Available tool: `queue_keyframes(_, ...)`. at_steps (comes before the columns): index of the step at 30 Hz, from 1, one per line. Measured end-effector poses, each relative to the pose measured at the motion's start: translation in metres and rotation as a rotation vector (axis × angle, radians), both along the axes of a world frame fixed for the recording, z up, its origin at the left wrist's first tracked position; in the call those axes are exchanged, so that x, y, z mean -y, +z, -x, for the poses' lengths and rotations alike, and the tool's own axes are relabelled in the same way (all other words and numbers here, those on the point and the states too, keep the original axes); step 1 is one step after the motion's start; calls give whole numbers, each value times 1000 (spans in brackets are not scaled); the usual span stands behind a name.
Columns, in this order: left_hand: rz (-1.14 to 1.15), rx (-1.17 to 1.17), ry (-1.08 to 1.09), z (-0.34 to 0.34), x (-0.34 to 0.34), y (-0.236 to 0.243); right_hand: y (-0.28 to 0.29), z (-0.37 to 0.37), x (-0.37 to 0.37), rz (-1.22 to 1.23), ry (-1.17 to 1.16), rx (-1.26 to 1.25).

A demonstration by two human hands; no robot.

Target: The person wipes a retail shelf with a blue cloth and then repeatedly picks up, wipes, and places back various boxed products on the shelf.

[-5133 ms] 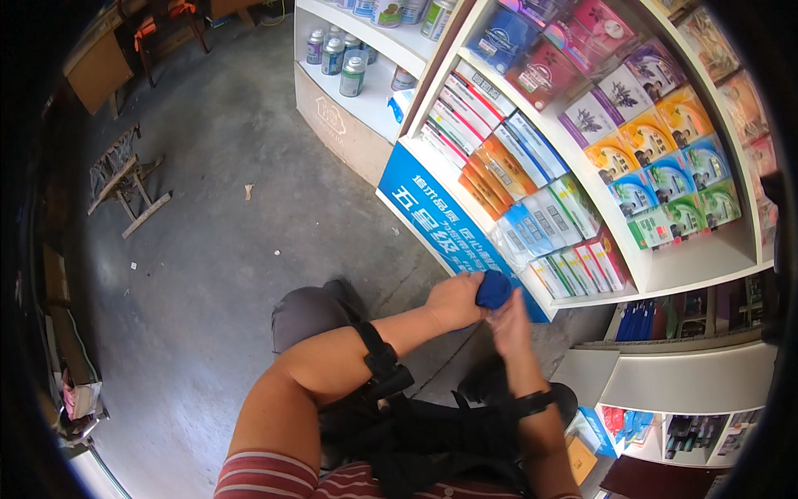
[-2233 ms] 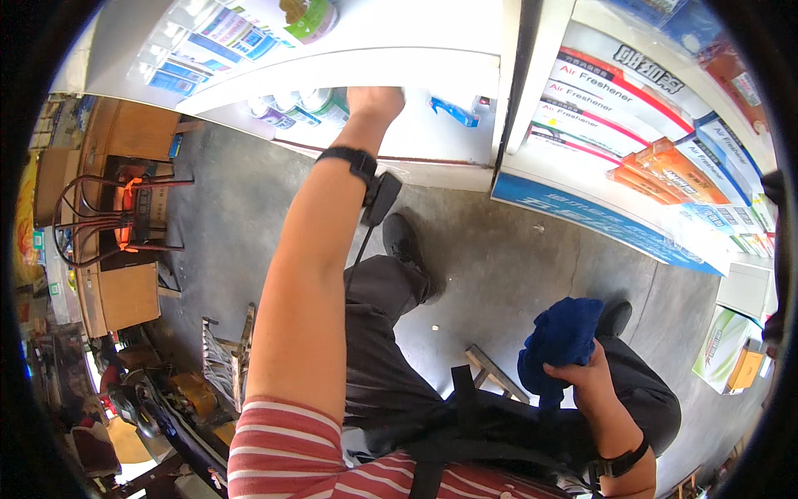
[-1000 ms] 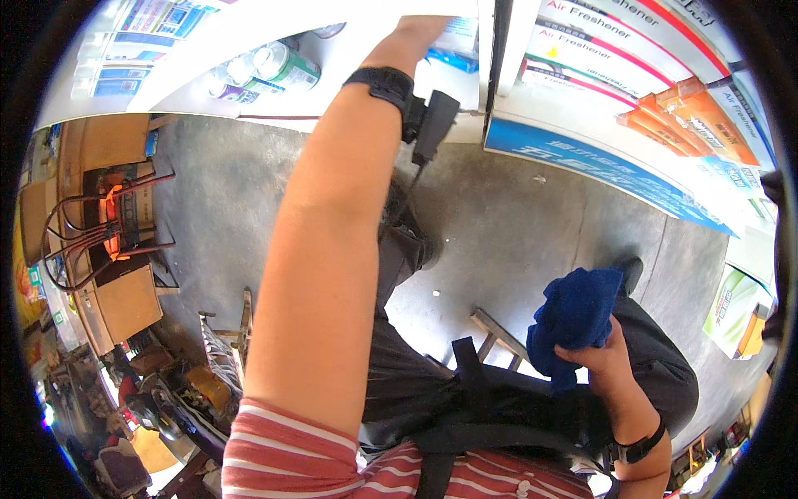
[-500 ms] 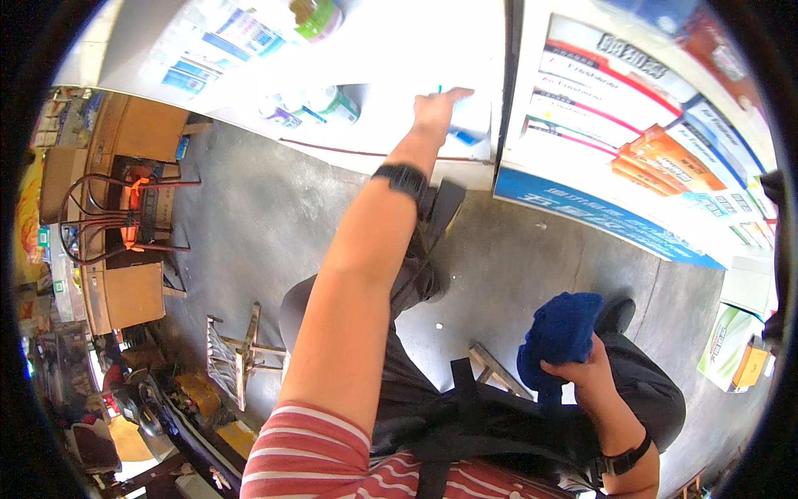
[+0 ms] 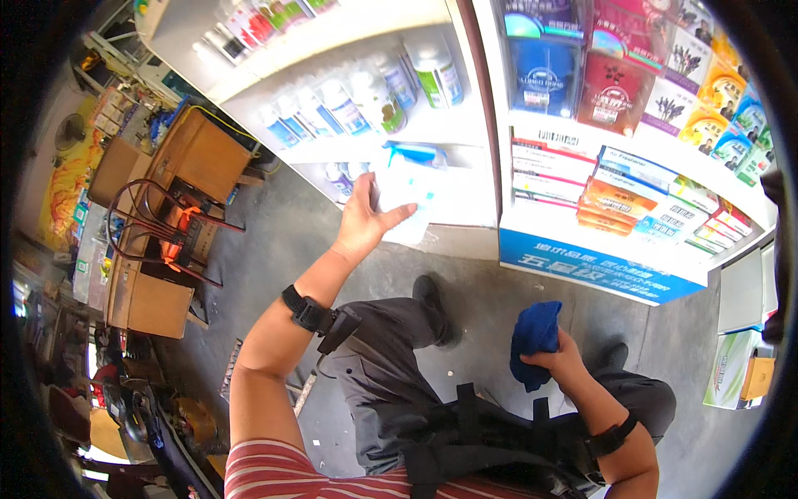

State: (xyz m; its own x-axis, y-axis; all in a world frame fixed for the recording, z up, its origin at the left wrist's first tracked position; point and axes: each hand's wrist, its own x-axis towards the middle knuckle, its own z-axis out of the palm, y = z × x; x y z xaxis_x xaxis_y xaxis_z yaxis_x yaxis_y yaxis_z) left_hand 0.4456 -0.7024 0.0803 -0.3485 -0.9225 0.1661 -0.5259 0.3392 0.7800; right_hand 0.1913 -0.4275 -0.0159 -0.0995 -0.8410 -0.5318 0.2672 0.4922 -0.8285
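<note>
My left hand is closed on a white translucent package with blue marks, held out at the lower shelf of a white display cabinet; whether it is a bag or container is hard to tell. A blue item lies right behind it. Several spray cans stand on the shelf above, and more small cans are partly visible to the left of my hand. Lower right, my right hand grips a bunched blue cloth above my right leg.
A shelf unit of stacked boxes and colourful packets stands to the right. At left are a metal-framed chair, wooden desks and piled clutter. A low wooden stool is partly hidden beside my left leg. Cartons sit at far right.
My left hand, earlier reaching into the lower shelf, has drawn back toward me with the white package now in it. The view has shifted, showing more shelves. The right hand still holds the cloth.
</note>
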Motion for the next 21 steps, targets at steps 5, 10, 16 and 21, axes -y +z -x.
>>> queue_keyframes(5,391,68,108,46,22,52,-3,3,-4,15,6,4)
queue_keyframes(10,579,509,59,100,46,62,-2,9,-5,54,-29,-10)
queue_keyframes(16,619,673,150,132,66,59,0,11,-8,46,32,-80)
queue_keyframes(21,513,780,189,143,74,63,-5,11,-10,134,104,-103)
